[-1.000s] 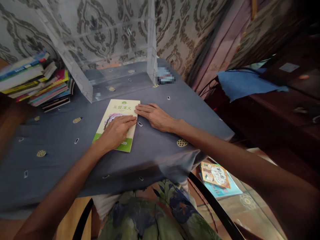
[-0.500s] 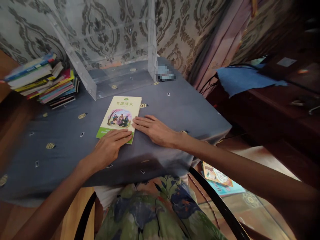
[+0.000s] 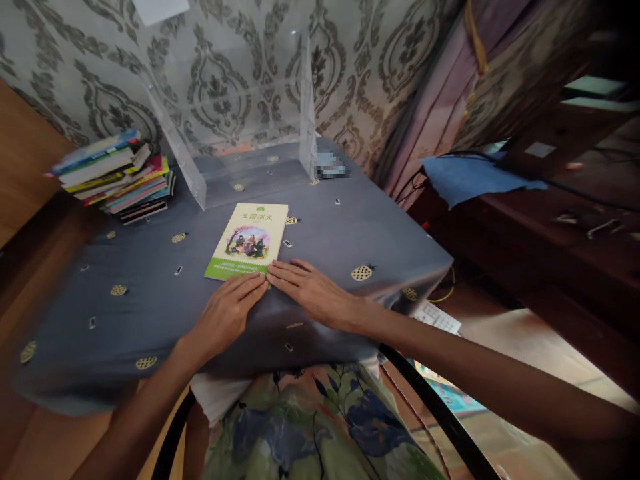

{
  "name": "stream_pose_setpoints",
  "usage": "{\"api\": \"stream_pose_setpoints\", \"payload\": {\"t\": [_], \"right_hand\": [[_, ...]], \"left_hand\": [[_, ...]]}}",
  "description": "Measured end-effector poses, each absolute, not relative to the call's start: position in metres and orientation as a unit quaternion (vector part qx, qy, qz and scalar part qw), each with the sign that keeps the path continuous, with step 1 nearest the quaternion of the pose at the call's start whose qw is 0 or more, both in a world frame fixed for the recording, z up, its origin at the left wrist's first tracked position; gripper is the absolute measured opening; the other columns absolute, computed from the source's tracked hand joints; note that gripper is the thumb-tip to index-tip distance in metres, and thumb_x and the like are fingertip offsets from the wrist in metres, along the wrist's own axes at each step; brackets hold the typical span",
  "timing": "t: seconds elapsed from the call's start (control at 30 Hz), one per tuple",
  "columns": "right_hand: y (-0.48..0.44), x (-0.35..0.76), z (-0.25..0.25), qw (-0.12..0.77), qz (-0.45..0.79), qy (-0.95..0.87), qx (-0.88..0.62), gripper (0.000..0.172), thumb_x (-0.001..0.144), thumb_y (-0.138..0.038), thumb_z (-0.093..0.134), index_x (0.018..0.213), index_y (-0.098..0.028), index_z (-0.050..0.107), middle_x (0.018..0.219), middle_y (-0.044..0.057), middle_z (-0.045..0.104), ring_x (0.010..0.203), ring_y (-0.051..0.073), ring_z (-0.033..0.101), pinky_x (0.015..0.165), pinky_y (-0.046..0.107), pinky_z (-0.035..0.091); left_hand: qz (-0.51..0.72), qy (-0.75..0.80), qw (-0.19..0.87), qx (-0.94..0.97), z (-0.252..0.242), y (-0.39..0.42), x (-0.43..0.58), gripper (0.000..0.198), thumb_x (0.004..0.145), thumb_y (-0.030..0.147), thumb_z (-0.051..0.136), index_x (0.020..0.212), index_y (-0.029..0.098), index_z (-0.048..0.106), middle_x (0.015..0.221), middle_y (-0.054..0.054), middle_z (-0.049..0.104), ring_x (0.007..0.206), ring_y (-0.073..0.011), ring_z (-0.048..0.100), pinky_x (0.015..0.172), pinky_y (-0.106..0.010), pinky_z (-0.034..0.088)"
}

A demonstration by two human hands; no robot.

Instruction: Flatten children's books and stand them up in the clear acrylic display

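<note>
Head view, and from where I stand the person sits at a bench point(image 3: 320, 233) spread with a grey-blue cloth printed with pineapples, both hands laid out in front of them. Between the hands and a clear plastic rack point(image 3: 194, 180) lies a thin paperback book point(image 3: 250, 237) titled 三国演义, flat and cover up, its green band towards the bench's near edge and its title towards the far edge. The left hand point(image 3: 227, 312) is open, fingers straight and together, their tips resting over the book's lower edge by its near right corner. The right hand point(image 3: 317, 293) is likewise unclenched, palm down, fingers stretched to that same corner from the right; neither hand is closed around anything, and their fingertips nearly meet. The rack stands towards the far edge, by the patterned wallpaper point(image 3: 390, 60). Beside it, at the bench's far left corner, an untidy stack of books point(image 3: 123, 177) leans in several colours. By the rack's right side, near the far right corner, sits a bluish thing point(image 3: 330, 165) too blurred to make out. Past the right edge, a blue cloth point(image 3: 465, 180) drapes over dark red furniture point(image 3: 540, 230).
</note>
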State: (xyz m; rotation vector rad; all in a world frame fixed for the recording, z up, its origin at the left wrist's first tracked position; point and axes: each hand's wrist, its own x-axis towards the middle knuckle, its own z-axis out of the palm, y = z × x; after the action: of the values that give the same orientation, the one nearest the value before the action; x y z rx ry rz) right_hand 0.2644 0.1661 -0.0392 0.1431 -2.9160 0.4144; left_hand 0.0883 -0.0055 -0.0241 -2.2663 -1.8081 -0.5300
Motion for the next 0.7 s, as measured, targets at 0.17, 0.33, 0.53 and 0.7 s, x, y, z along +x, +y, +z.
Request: {"api": "stream_pose_setpoints", "payload": {"t": [0.17,0.33,0.53,0.7], "right_hand": [[0.162,0.268,-0.044,0.113,0.139,-0.982,0.062,0.07,0.083,-0.004,0.056,0.15,-0.012,0.039,0.155,0.017,0.044,0.15,0.023,0.03,0.121,0.05,0.027],[0.159,0.268,-0.048,0.126,0.131,-0.981,0.064,0.073,0.083,-0.003,0.052,0.153,-0.015,0.035,0.155,0.017,0.044,0.149,0.024,0.032,0.119,0.054,0.029],[0.149,0.269,-0.052,0.128,0.112,-0.983,0.067,0.068,0.079,-0.003,0.056,0.145,-0.015,0.047,0.151,0.015,0.049,0.148,0.027,0.034,0.117,0.054,0.032],[0.145,0.266,-0.051,0.172,0.088,-0.98,0.055,0.057,0.088,-0.005,0.052,0.143,-0.016,0.049,0.145,0.013,0.057,0.141,0.025,0.046,0.113,0.051,0.041]], "left_hand": [[-0.225,-0.614,0.1,-0.75,-0.03,-0.012,0.096,0.06,0.09,-0.003,0.036,0.143,0.02,0.051,0.13,-0.012,0.067,0.126,-0.0222,0.059,0.106,-0.048,0.052],[-0.234,-0.624,0.095,-0.739,-0.033,-0.016,0.096,0.058,0.088,-0.003,0.036,0.139,0.018,0.055,0.13,-0.012,0.067,0.125,-0.0221,0.06,0.107,-0.048,0.052],[-0.267,-0.679,0.113,-0.675,-0.036,-0.033,0.061,0.05,0.091,0.001,0.04,0.129,0.022,0.064,0.124,-0.01,0.07,0.119,-0.0219,0.064,0.106,-0.05,0.052],[-0.282,-0.753,0.122,-0.583,-0.04,-0.045,0.036,0.043,0.092,0.005,0.039,0.117,0.018,0.071,0.122,-0.01,0.072,0.118,-0.0228,0.066,0.103,-0.046,0.055]]}}
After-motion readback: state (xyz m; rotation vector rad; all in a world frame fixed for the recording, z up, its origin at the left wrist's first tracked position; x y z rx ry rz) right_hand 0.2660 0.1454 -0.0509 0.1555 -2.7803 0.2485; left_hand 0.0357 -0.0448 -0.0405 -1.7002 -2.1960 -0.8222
